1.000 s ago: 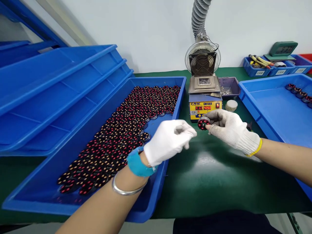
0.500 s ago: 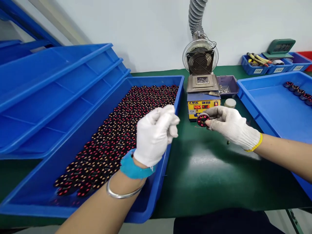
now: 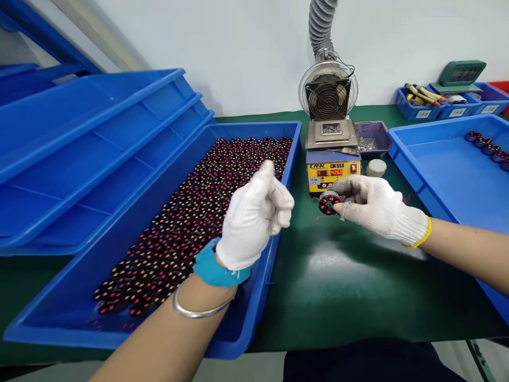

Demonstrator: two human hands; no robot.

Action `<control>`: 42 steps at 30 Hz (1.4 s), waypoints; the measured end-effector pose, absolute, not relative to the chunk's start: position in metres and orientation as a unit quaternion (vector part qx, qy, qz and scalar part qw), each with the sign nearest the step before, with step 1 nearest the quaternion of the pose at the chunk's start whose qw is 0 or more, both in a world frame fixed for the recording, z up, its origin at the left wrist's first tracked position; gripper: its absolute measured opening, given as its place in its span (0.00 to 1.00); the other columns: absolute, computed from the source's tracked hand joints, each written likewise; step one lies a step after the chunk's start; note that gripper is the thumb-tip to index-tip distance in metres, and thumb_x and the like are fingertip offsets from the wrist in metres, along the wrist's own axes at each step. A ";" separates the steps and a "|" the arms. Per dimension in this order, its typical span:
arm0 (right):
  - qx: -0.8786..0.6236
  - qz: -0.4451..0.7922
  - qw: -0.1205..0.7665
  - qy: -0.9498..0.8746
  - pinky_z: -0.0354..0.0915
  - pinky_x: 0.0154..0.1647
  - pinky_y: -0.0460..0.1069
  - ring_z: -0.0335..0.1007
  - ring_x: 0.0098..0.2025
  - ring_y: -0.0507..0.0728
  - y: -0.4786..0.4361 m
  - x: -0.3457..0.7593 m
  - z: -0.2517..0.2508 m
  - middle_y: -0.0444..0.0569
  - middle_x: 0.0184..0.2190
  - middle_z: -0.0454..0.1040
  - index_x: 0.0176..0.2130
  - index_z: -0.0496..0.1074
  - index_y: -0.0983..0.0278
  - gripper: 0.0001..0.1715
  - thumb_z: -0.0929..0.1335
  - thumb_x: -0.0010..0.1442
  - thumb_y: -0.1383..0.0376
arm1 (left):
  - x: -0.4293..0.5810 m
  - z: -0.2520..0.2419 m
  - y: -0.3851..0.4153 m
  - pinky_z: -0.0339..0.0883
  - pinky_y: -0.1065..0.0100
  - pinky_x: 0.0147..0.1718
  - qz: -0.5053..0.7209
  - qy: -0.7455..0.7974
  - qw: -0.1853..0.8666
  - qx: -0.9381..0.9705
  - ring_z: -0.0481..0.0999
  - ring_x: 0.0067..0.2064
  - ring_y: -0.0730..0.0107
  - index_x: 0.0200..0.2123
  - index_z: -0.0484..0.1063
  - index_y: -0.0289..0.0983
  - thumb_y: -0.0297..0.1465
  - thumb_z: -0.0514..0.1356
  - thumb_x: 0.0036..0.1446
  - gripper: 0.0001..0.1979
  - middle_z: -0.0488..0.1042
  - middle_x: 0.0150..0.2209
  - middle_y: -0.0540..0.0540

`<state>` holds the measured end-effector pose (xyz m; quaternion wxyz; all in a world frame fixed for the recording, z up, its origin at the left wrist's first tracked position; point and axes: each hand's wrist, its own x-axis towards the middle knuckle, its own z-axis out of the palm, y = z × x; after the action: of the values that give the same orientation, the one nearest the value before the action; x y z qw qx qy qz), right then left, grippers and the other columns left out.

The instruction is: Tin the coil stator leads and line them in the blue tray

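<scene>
My right hand [image 3: 376,207], in a white knit glove with grey-stained fingers, pinches a small motor stator [image 3: 329,203] by its edge. This part is round and black-rimmed with red segments, and thin wire ends stick out at its left. It is held just in front of a yellow-fronted solder pot [image 3: 333,172] with lit red digits. My left hand [image 3: 256,217], in a white glove, hovers over the right rim of the blue tray with its fingers curled. Whatever its fingers may hold is hidden. Many similar stators [image 3: 191,223] fill that tray [image 3: 254,329].
Stacked blue trays [image 3: 79,154] lean at the left. A fume duct [image 3: 321,24] hangs behind the pot, with a purple bin [image 3: 371,139] and a white round jar [image 3: 376,168] beside it. Another blue tray [image 3: 449,159] at right holds several stators. Small bins and a green clock [image 3: 461,73] stand behind.
My left hand's fingertips have spread a little and one finger or thumb now points up. My right hand has lowered and tilted the stator slightly. The camera view has shifted a little.
</scene>
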<state>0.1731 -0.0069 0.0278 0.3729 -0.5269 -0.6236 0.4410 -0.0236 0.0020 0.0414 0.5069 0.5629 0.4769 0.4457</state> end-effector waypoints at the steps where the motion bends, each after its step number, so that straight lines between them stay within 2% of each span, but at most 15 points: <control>1: -0.525 0.444 0.369 -0.625 0.69 0.26 0.42 0.71 0.28 0.49 -0.007 0.173 0.028 0.46 0.31 0.77 0.38 0.75 0.65 0.13 0.70 0.49 0.69 | -0.024 0.039 0.004 0.48 0.71 0.12 0.454 0.476 0.501 0.563 0.60 0.14 0.76 0.22 0.67 0.38 0.56 0.44 0.59 0.31 0.64 0.15 0.50; 4: -0.510 0.450 0.360 -0.638 0.69 0.27 0.43 0.72 0.29 0.50 -0.009 0.172 0.026 0.47 0.33 0.77 0.39 0.75 0.65 0.14 0.70 0.50 0.68 | -0.018 0.032 0.004 0.56 0.70 0.17 0.394 0.480 0.444 0.646 0.63 0.19 0.75 0.26 0.69 0.37 0.55 0.49 0.58 0.28 0.67 0.19 0.50; 7: -0.503 0.451 0.349 -0.650 0.69 0.27 0.44 0.72 0.29 0.50 -0.008 0.172 0.023 0.48 0.33 0.77 0.40 0.75 0.66 0.14 0.71 0.50 0.66 | -0.012 0.033 -0.002 0.59 0.71 0.22 0.321 0.489 0.369 0.722 0.63 0.21 0.76 0.19 0.63 0.37 0.44 0.56 0.59 0.21 0.65 0.17 0.52; 11: -0.545 0.428 0.356 -0.627 0.70 0.29 0.45 0.73 0.30 0.51 -0.004 0.175 0.025 0.48 0.32 0.78 0.39 0.75 0.66 0.13 0.71 0.50 0.67 | -0.016 0.048 -0.011 0.55 0.73 0.17 0.191 0.481 0.424 0.743 0.61 0.16 0.77 0.15 0.63 0.38 0.38 0.56 0.57 0.20 0.63 0.13 0.53; 13: -0.560 0.416 0.367 -0.615 0.71 0.30 0.46 0.74 0.30 0.52 -0.002 0.176 0.026 0.48 0.32 0.78 0.39 0.75 0.66 0.14 0.71 0.49 0.66 | -0.019 0.051 -0.012 0.49 0.73 0.14 0.156 0.488 0.419 0.750 0.57 0.14 0.79 0.12 0.58 0.38 0.36 0.59 0.53 0.21 0.58 0.11 0.54; 15: -0.560 0.413 0.374 -0.613 0.71 0.30 0.46 0.75 0.31 0.53 -0.002 0.176 0.027 0.48 0.32 0.78 0.40 0.75 0.65 0.15 0.72 0.49 0.65 | -0.018 0.047 -0.010 0.48 0.74 0.14 0.191 0.512 0.375 0.749 0.58 0.16 0.79 0.13 0.57 0.38 0.37 0.65 0.46 0.20 0.59 0.12 0.55; 17: -0.553 0.414 0.381 -0.614 0.71 0.31 0.46 0.75 0.32 0.53 -0.004 0.175 0.027 0.48 0.33 0.78 0.39 0.75 0.65 0.14 0.71 0.49 0.65 | -0.013 0.039 -0.008 0.55 0.74 0.16 0.230 0.521 0.370 0.734 0.63 0.19 0.77 0.18 0.62 0.38 0.40 0.68 0.42 0.18 0.65 0.17 0.54; 19: -0.546 0.420 0.384 -0.614 0.71 0.32 0.46 0.75 0.32 0.52 -0.005 0.174 0.027 0.48 0.34 0.78 0.38 0.75 0.66 0.13 0.71 0.49 0.66 | -0.007 0.032 -0.009 0.60 0.73 0.17 0.250 0.507 0.423 0.708 0.67 0.20 0.76 0.23 0.66 0.37 0.42 0.64 0.48 0.16 0.69 0.19 0.53; 22: -0.550 0.418 0.395 -0.605 0.71 0.31 0.45 0.75 0.32 0.52 -0.003 0.175 0.027 0.49 0.34 0.78 0.39 0.74 0.66 0.14 0.71 0.49 0.66 | -0.004 0.032 -0.015 0.60 0.73 0.13 0.299 0.493 0.486 0.657 0.65 0.15 0.76 0.24 0.68 0.37 0.39 0.58 0.56 0.14 0.69 0.17 0.53; 25: -0.551 0.411 0.415 -0.596 0.71 0.30 0.45 0.74 0.30 0.51 0.001 0.177 0.026 0.48 0.33 0.78 0.39 0.74 0.66 0.14 0.71 0.49 0.66 | -0.010 0.038 -0.015 0.56 0.74 0.09 0.475 0.493 0.428 0.591 0.64 0.13 0.76 0.24 0.69 0.36 0.34 0.60 0.54 0.09 0.69 0.17 0.53; 27: -0.544 0.415 0.422 -0.595 0.71 0.30 0.45 0.74 0.29 0.51 0.001 0.176 0.027 0.47 0.32 0.78 0.38 0.74 0.66 0.14 0.71 0.49 0.67 | -0.014 0.038 -0.011 0.55 0.73 0.09 0.560 0.489 0.376 0.553 0.65 0.13 0.77 0.24 0.69 0.36 0.36 0.60 0.55 0.11 0.69 0.17 0.53; 30: -0.534 0.429 0.424 -0.592 0.72 0.30 0.45 0.74 0.30 0.51 -0.003 0.172 0.027 0.47 0.33 0.78 0.38 0.74 0.65 0.13 0.71 0.48 0.68 | -0.013 0.032 -0.005 0.58 0.74 0.14 0.488 0.501 0.361 0.617 0.67 0.17 0.77 0.28 0.69 0.37 0.41 0.59 0.55 0.13 0.71 0.21 0.52; 34: -0.523 0.436 0.423 -0.597 0.73 0.33 0.46 0.74 0.32 0.52 -0.005 0.169 0.026 0.46 0.35 0.78 0.38 0.75 0.65 0.14 0.71 0.48 0.68 | -0.004 0.029 -0.012 0.59 0.74 0.17 0.341 0.530 0.323 0.706 0.64 0.18 0.78 0.23 0.67 0.37 0.39 0.57 0.59 0.15 0.68 0.18 0.53; 38: -0.530 0.423 0.432 -0.595 0.72 0.32 0.46 0.74 0.32 0.52 -0.004 0.170 0.026 0.46 0.33 0.77 0.37 0.75 0.65 0.13 0.71 0.48 0.67 | -0.004 0.035 -0.020 0.57 0.72 0.17 0.414 0.537 0.294 0.673 0.61 0.17 0.77 0.24 0.68 0.38 0.37 0.56 0.60 0.14 0.66 0.17 0.53; 42: -0.529 0.414 0.431 -0.602 0.71 0.31 0.45 0.73 0.31 0.52 -0.006 0.168 0.027 0.46 0.32 0.77 0.37 0.75 0.65 0.13 0.71 0.48 0.67 | -0.008 0.033 -0.012 0.62 0.71 0.22 0.459 0.524 0.261 0.668 0.66 0.21 0.75 0.36 0.71 0.38 0.43 0.54 0.60 0.15 0.71 0.25 0.51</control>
<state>0.1682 -0.0063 0.0270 0.4312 -0.5290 -0.6022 0.4142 -0.0082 -0.0123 0.0325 0.2612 0.6680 0.5245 0.4588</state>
